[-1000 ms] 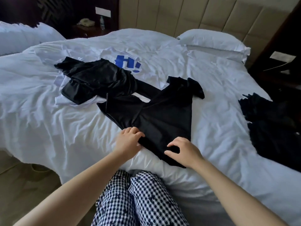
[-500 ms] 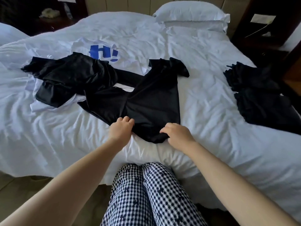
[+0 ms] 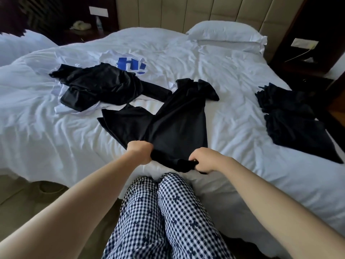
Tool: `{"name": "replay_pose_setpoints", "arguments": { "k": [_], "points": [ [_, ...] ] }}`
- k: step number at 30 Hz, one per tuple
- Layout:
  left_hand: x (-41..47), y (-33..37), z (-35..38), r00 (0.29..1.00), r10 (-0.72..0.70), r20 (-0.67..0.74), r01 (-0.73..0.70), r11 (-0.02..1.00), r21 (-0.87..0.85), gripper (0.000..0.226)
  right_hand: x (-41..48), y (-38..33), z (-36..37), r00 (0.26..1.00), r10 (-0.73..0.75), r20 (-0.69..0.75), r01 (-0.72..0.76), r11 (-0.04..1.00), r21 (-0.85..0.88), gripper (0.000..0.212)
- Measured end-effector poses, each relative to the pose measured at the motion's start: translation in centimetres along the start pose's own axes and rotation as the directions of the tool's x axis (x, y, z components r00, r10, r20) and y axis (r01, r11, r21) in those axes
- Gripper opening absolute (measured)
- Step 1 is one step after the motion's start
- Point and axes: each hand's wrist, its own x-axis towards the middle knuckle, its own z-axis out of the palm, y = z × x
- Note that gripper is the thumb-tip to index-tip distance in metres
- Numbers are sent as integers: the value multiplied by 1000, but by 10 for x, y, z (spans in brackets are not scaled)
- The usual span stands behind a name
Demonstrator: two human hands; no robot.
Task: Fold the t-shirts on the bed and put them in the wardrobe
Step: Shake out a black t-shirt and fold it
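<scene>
At the far left a second bed (image 3: 20, 47) with white linen shows partly. Behind it a dark nightstand (image 3: 78, 33) carries a pale telephone (image 3: 81, 25) and a small bottle (image 3: 98, 23). On the left part of the main bed (image 3: 233, 75), a crumpled black t-shirt (image 3: 97, 85) lies on top of a white t-shirt (image 3: 130, 62) with a blue print. Nearer to the person, the left hand (image 3: 140, 152) is closed in a fist around the lower edge of another black t-shirt (image 3: 177, 124). This t-shirt lies spread on the white cover near the front edge of the bed, with its sleeves pointing away from the person. The right hand (image 3: 204, 159) grips the same edge, with the fingers curled into bunched cloth. Below the hands are legs in checked trousers (image 3: 164, 212). Further right, a white pillow (image 3: 225, 34) rests at the padded headboard (image 3: 205, 10), and a heap of dark clothes (image 3: 291, 118) lies at the right edge of the bed
</scene>
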Motion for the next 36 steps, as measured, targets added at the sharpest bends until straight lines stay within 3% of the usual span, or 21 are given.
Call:
{"name": "replay_pose_setpoints", "arguments": {
  "k": [6, 9, 13, 20, 28, 36],
  "points": [
    [-10, 11, -8, 976, 27, 216, -28, 1000, 0, 24, -7, -3, 9, 975, 3, 222, -21, 997, 80, 13],
    [-7, 10, -21, 952, 79, 295, -63, 996, -62, 26, -6, 2, -5, 954, -9, 298, -51, 980, 193, 39],
    [9, 10, -48, 983, 115, 142, -81, 970, -228, 26, 5, 17, -38, 1000, 4, 25, -9, 974, 226, 16],
    [69, 28, -99, 991, 99, -91, -130, 887, -443, 21, 45, 64, -100, 956, 106, -274, -74, 989, 125, 29],
    [163, 51, -123, 960, 45, -276, -190, 830, -525, 21, 121, 148, -132, 897, 198, -395, -125, 971, 204, 36],
    [259, 71, -111, 915, -29, -403, -197, 839, -507, 28, 216, 209, -133, 856, 197, -478, -124, 976, 179, 44]
  ]
}}
